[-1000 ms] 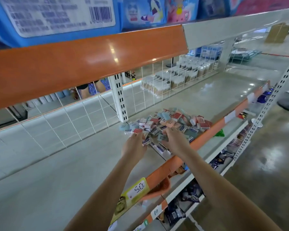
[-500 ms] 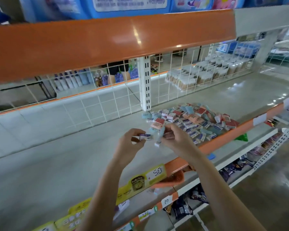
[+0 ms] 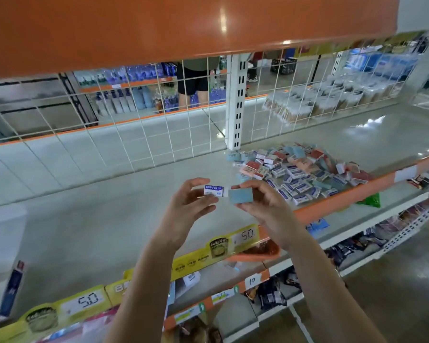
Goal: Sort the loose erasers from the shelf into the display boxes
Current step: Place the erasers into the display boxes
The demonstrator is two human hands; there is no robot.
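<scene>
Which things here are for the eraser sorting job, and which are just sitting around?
For the job:
- white and blue eraser, pinched by the left hand
- light blue eraser, held by the right hand
- eraser pile on the shelf

Just lying about:
- yellow price tags
- orange tray
- green packet

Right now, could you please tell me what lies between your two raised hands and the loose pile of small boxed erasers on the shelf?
In the head view, only bare grey shelf surface separates the hands from the eraser pile.
</scene>
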